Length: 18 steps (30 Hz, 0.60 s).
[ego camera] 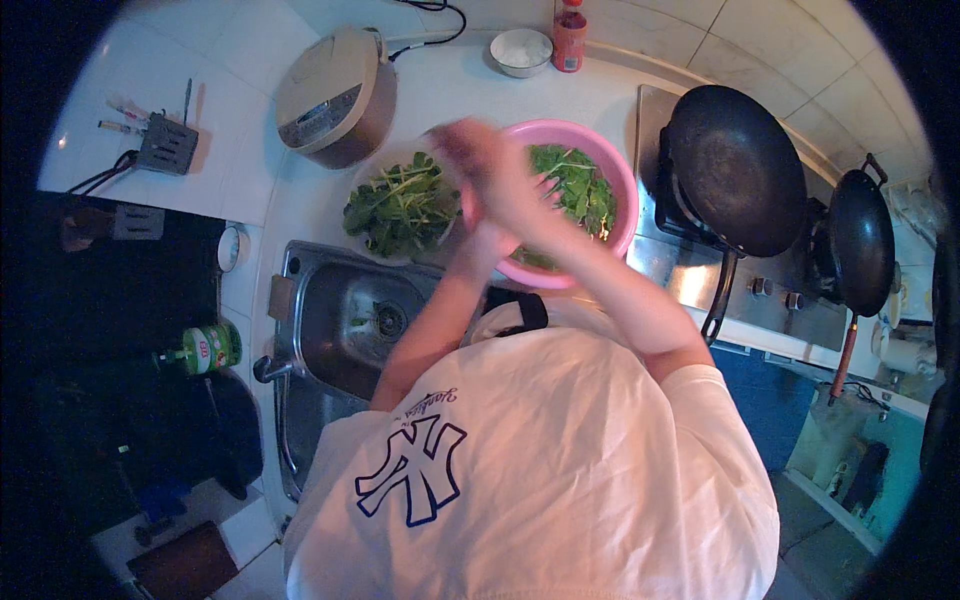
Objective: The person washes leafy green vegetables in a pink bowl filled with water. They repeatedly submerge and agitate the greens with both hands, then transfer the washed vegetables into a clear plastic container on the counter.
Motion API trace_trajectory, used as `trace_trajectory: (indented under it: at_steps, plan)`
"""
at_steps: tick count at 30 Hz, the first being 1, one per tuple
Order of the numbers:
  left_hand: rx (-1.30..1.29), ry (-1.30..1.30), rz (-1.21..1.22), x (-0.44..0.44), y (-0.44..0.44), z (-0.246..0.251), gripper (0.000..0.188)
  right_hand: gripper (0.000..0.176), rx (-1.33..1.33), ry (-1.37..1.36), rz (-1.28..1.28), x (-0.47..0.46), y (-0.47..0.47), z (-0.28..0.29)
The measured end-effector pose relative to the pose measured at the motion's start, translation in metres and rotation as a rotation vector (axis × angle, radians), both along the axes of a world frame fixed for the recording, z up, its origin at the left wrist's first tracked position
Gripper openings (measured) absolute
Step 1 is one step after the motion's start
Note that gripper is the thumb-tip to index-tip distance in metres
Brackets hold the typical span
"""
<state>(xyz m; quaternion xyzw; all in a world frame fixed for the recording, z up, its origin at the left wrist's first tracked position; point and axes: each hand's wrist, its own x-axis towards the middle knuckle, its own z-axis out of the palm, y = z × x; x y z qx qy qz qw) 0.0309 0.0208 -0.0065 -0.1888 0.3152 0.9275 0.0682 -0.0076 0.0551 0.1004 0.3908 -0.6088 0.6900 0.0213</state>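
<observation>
A pink plastic basin [628, 202] holds leafy greens with pale stems [574, 184]. My right hand [474, 154], blurred, is above the basin's left rim, its forearm crossing over my left wrist; whether it grips anything cannot be made out. My left hand [504, 238] reaches over the basin, mostly hidden beneath the right forearm, and a few of its fingertips show against the greens. Left of the basin, a pile of leafy greens [405, 206] lies by the sink, apparently in a clear container or bag.
A steel sink [352, 322] lies below the pile, and a rice cooker [337, 97] stands behind it. To the right are a stove [675, 281] and two black woks [739, 169] [862, 240]. A white bowl [521, 54] and a red bottle [570, 41] stand at the back.
</observation>
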Motion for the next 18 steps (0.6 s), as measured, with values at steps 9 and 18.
trace_trajectory:
  at_steps: [9,18]
  plan:
    - [0.077,0.120,-0.063,0.010,-0.020,0.000,0.047,0.041,0.762,0.657,0.380,0.079,-0.045,-0.041]
    - [-0.075,0.072,-0.071,0.004,-0.018,-0.015,0.027,0.022,0.666,0.130,0.063,-0.063,0.086,-0.060]
